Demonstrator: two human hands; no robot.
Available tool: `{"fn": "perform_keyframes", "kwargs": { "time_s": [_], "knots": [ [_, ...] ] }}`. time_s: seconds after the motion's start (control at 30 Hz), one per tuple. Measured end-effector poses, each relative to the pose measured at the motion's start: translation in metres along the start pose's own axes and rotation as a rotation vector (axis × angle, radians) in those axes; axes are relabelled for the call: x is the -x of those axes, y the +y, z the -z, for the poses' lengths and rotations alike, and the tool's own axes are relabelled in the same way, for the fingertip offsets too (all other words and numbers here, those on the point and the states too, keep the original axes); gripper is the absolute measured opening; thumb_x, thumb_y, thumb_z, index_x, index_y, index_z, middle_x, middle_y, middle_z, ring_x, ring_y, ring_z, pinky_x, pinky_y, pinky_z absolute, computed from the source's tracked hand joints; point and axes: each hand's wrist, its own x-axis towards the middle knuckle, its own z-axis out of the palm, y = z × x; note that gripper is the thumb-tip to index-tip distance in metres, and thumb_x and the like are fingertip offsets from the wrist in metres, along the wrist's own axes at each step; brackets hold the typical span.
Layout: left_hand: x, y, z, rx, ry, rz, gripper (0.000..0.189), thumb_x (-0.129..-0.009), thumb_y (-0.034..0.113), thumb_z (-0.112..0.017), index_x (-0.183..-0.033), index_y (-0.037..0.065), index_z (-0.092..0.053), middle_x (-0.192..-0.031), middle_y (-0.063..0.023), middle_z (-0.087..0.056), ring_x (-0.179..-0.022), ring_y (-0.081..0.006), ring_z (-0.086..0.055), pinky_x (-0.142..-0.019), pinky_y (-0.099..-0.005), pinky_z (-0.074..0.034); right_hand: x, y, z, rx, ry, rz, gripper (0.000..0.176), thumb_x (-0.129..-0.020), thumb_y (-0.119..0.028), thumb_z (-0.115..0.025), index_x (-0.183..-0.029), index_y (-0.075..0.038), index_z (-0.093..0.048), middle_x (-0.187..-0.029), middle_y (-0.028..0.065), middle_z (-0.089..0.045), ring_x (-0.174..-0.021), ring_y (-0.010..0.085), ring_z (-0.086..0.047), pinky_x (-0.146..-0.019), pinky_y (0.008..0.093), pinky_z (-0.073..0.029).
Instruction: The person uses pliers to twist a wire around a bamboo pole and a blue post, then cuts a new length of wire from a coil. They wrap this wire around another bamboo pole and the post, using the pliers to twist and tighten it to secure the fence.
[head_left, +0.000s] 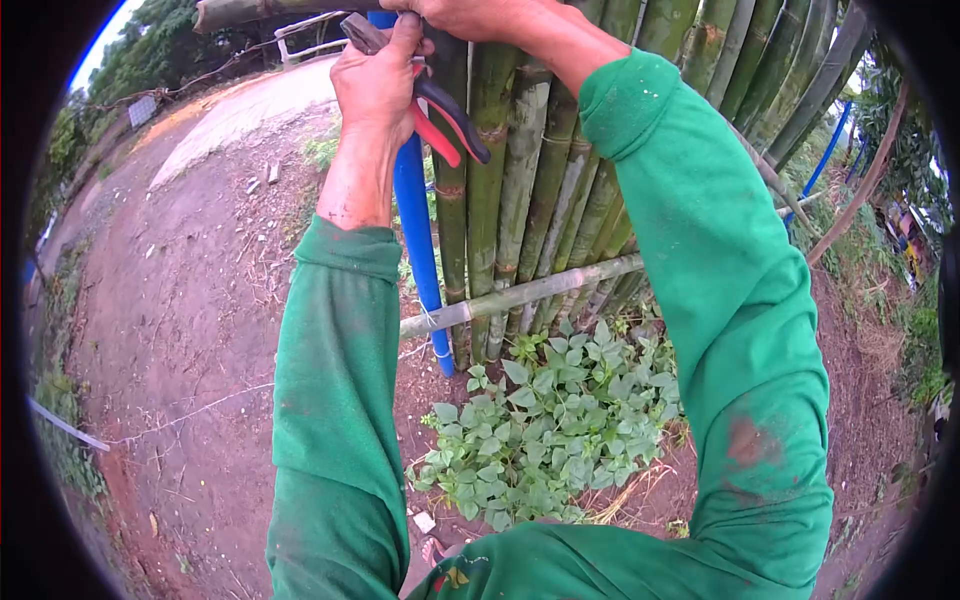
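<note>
Pliers [436, 115] with red and black handles are in my left hand [372, 88], whose fingers are closed around them. Their dark jaws [363, 34] poke out above the hand, and the spread handles hang to its right. My right hand [465, 14] is at the top edge, partly cut off, its bent fingers meeting my left thumb. What those fingers pinch is hidden. Both hands are at the top of a blue post [412, 200], beside a horizontal bamboo pole [255, 10].
Upright green bamboo poles [525, 170] form a fence ahead, crossed low by a bamboo rail [530, 294]. A leafy plant [560, 420] grows at its foot. Bare soil [170, 300] lies to the left, with a thin wire [195, 412] strung over it. Another blue post [828, 155] stands right.
</note>
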Motion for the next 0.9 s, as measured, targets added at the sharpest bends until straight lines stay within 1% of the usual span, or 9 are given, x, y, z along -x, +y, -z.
{"fn": "perform_keyframes", "kwargs": {
  "time_s": [0.07,0.1,0.27,0.37,0.47,0.5,0.6,0.63,0.9],
  "knots": [
    [0.005,0.002,-0.007,-0.042,0.03,-0.047,0.024,-0.083,0.023,-0.074,-0.088,0.001,-0.066,-0.076,-0.013,-0.068,-0.067,-0.0197,-0.066,-0.057,-0.0326,-0.05,0.005,-0.004,0.006,-0.105,-0.02,-0.049,0.029,-0.074,-0.034,-0.074,-0.075,-0.005,-0.067,-0.077,0.0144,-0.063,-0.078,0.0323,-0.063,-0.07,0.0421,-0.048],
    [0.008,0.005,-0.006,-0.01,0.015,-0.024,0.02,-0.084,0.018,-0.076,-0.093,0.005,-0.064,-0.074,-0.0059,-0.066,-0.064,-0.0102,-0.06,-0.053,-0.0249,-0.044,0.009,-0.005,0.003,-0.158,-0.036,-0.072,0.03,-0.074,-0.035,-0.074,-0.075,-0.006,-0.067,-0.077,0.0143,-0.063,-0.078,0.0324,-0.063,-0.07,0.0424,-0.048],
    [0.007,0.008,-0.008,0.025,0.004,-0.106,0.018,-0.085,0.017,-0.073,-0.095,0.005,-0.063,-0.075,-0.0037,-0.066,-0.064,-0.0099,-0.061,-0.054,-0.0219,-0.042,0.01,-0.012,-0.028,-0.245,0.139,-0.169,0.036,-0.068,-0.039,-0.078,-0.072,-0.006,-0.064,-0.077,0.0124,-0.061,-0.076,0.0309,-0.063,-0.067,0.0413,-0.048],
    [0.007,0.001,-0.012,0.059,0.031,-0.086,0.019,-0.085,0.019,-0.073,-0.096,0.006,-0.063,-0.078,-0.0012,-0.065,-0.064,-0.0093,-0.06,-0.053,-0.0229,-0.043,0.007,-0.016,-0.017,-0.32,0.015,-0.321,0.037,-0.066,-0.039,-0.08,-0.073,-0.006,-0.065,-0.076,0.011,-0.061,-0.072,0.0294,-0.062,-0.065,0.0404,-0.048],
    [0.008,-0.001,-0.025,0.16,0.071,-0.078,0.021,-0.086,0.022,-0.072,-0.092,0.007,-0.059,-0.076,-0.0033,-0.063,-0.063,-0.0115,-0.057,-0.054,-0.0275,-0.045,0.009,-0.007,-0.035,-0.299,0.126,-0.233,0.036,-0.065,-0.039,-0.081,-0.074,-0.007,-0.066,-0.075,0.0093,-0.062,-0.069,0.0272,-0.062,-0.064,0.038,-0.049],
    [0.009,0.0,-0.023,0.192,0.036,-0.066,0.021,-0.087,0.02,-0.072,-0.095,0.007,-0.058,-0.08,-0.0028,-0.063,-0.066,-0.0118,-0.058,-0.056,-0.0279,-0.048,0.009,-0.007,-0.041,-0.293,0.279,-0.063,0.03,-0.068,-0.035,-0.079,-0.074,-0.008,-0.067,-0.074,0.0068,-0.062,-0.071,0.0231,-0.063,-0.063,0.0335,-0.05],
    [0.007,0.0,-0.024,0.185,0.05,-0.118,0.016,-0.087,0.018,-0.071,-0.096,0.007,-0.063,-0.081,0.0004,-0.064,-0.067,-0.0088,-0.059,-0.056,-0.0258,-0.048,0.017,0.003,-0.047,-0.175,0.232,0.137,0.03,-0.075,-0.03,-0.074,-0.099,-0.013,-0.069,-0.094,0.0047,-0.066,-0.09,0.0233,-0.062,-0.075,0.0403,-0.05],
    [0.006,0.002,-0.022,0.169,0.051,-0.108,0.012,-0.088,0.014,-0.07,-0.093,0.006,-0.063,-0.082,-0.0004,-0.063,-0.068,-0.0085,-0.058,-0.057,-0.0264,-0.049,0.017,0.012,-0.06,-0.032,0.388,0.344,0.018,-0.083,-0.019,-0.065,-0.098,-0.01,-0.071,-0.092,0.0029,-0.067,-0.075,0.0183,-0.06,-0.064,0.0313,-0.053],
    [0.005,0.013,-0.011,0.004,0.02,-0.086,0.009,-0.086,0.009,-0.07,-0.085,0.005,-0.063,-0.076,-0.0001,-0.062,-0.063,-0.0068,-0.056,-0.054,-0.0243,-0.046,0.019,0.02,-0.051,-0.004,0.271,0.498,0.034,-0.076,-0.015,-0.063,-0.108,-0.008,-0.069,-0.111,0.0038,-0.065,-0.095,0.0235,-0.057,-0.088,0.0356,-0.047]
  ]
}}
